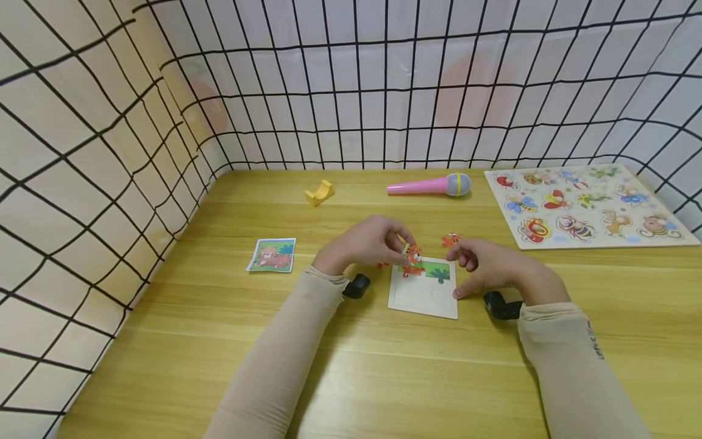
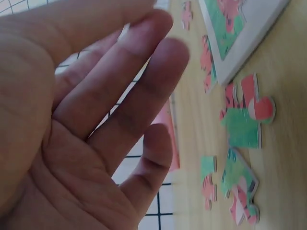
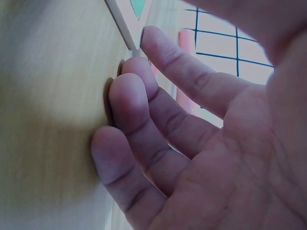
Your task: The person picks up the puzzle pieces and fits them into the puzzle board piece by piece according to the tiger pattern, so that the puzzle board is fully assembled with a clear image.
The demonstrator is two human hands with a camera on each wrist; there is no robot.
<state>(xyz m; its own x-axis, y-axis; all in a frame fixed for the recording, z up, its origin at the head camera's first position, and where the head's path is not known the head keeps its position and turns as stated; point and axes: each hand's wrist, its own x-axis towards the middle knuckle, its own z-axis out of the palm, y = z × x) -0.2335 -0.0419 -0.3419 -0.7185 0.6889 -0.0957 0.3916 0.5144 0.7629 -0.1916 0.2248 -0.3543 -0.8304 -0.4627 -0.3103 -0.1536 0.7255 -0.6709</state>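
My left hand pinches a tiger-printed puzzle piece at the upper left of a small square puzzle board. In the left wrist view the fingertips meet near the top, and the pinched piece cannot be made out there. A green piece lies in the board's upper part; the lower part is bare white. My right hand rests at the board's right side, thumb and index finger touching its edge, the other fingers loosely bent. Loose pieces lie beyond the board, one orange piece near the right fingertips.
A picture card lies to the left. Farther back are a yellow curved block and a pink toy microphone. At the right sits a large insect puzzle board. Black netting borders the table's back and sides.
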